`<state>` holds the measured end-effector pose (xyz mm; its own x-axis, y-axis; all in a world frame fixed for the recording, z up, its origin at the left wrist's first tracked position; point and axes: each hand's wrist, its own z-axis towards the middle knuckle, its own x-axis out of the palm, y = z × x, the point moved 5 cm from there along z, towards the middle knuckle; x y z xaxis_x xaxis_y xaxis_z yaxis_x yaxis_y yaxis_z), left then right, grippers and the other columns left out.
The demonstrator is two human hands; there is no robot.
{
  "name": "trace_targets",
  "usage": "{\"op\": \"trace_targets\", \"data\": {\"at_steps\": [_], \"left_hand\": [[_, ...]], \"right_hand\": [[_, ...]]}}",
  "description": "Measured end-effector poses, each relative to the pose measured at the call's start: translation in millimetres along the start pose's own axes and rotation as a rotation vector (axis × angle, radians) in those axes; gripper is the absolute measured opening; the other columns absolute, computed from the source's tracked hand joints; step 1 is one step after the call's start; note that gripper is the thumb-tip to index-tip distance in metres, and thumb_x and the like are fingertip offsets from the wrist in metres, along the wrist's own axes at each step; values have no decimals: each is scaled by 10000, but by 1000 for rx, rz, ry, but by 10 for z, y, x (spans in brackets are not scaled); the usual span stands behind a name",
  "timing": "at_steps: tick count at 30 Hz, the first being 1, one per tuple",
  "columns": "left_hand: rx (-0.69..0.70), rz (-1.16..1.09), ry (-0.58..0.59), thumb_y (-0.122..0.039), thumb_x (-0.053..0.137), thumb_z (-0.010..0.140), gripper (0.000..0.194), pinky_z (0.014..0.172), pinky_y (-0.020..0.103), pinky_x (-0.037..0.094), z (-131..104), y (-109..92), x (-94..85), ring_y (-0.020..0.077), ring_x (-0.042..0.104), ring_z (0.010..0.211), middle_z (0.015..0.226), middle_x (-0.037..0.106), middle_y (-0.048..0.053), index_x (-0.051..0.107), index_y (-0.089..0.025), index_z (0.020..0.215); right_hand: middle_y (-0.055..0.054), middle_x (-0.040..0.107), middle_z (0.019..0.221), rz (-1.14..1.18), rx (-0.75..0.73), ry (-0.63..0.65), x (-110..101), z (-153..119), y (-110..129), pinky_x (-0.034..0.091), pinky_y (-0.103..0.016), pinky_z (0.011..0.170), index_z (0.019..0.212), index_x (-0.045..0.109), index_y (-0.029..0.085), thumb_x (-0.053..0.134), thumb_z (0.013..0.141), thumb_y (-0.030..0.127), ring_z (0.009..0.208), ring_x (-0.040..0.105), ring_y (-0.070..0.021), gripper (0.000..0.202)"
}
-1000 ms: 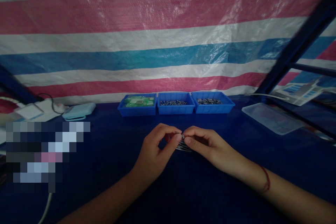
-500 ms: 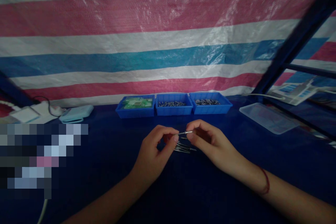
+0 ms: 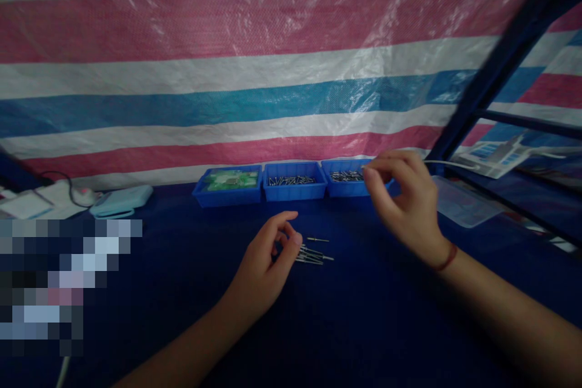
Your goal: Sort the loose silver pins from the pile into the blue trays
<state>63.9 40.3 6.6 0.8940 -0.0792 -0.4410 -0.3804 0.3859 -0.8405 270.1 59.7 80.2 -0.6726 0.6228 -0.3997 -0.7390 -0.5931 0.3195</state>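
My left hand (image 3: 273, 254) rests at the middle of the dark blue table, thumb and index finger apart and nothing between them. Beside its fingertips lies a small pile of metal rivets (image 3: 313, 254), partly hidden by the hand, with one separate rivet (image 3: 318, 239) just behind. My right hand (image 3: 404, 200) is raised at the right blue bin (image 3: 348, 194), thumb and index finger pinched together; a tiny bright tip shows at the fingertips, too small to make out. The right bin and the middle blue bin (image 3: 295, 192) hold many metal rivets.
A left blue bin (image 3: 230, 197) holds green-and-white packets. To the right lie a clear plastic lid (image 3: 468, 203) and printed papers (image 3: 495, 157) behind a metal frame. At the left are a light blue case (image 3: 122, 200) and a white power strip with cables.
My right hand has moved away from my left hand, up and right to the right bin. The rivet held between both hands has left my left fingers, which have opened.
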Motion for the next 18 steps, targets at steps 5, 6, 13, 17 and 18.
{"op": "trace_targets", "data": {"at_steps": [5, 6, 13, 17, 18], "left_hand": [[5, 54, 41, -242, 471, 892, 290, 679, 285, 421, 8, 19, 37, 140, 544, 769, 909, 570, 14, 448, -238, 1181], [9, 73, 44, -234, 474, 888, 291, 686, 287, 420, 10, 12, 37, 139, 541, 769, 907, 572, 10, 449, -237, 1178], [37, 117, 21, -190, 469, 872, 297, 704, 298, 417, 41, -16, -5, 141, 548, 779, 881, 579, 6, 448, -222, 1167], [31, 143, 7, -172, 478, 861, 298, 683, 290, 431, 56, -4, -28, 140, 556, 759, 875, 588, 5, 465, -220, 1155], [30, 155, 6, -172, 484, 859, 288, 685, 289, 438, 58, -2, -30, 140, 559, 757, 875, 590, 4, 479, -222, 1142]], "right_hand": [[-137, 572, 1031, -343, 109, 129, 254, -11, -619, 444, -421, 719, 955, 646, 161, 566, 808, 331, 900, 565, -278, 239], [-151, 567, 1072, -383, 112, 178, 302, -43, -663, 439, -437, 727, 985, 644, 155, 576, 796, 342, 943, 554, -305, 275], [-51, 646, 846, 36, -100, 598, 458, -256, -96, 413, -333, 778, 814, 654, 176, 516, 847, 247, 818, 570, -179, 159], [-39, 638, 912, 21, -168, 781, 529, -423, 102, 363, -352, 774, 914, 672, 218, 587, 820, 335, 861, 545, -192, 172], [-39, 633, 920, 14, -172, 813, 551, -455, 108, 356, -348, 766, 904, 672, 220, 586, 824, 323, 863, 542, -190, 156]]}}
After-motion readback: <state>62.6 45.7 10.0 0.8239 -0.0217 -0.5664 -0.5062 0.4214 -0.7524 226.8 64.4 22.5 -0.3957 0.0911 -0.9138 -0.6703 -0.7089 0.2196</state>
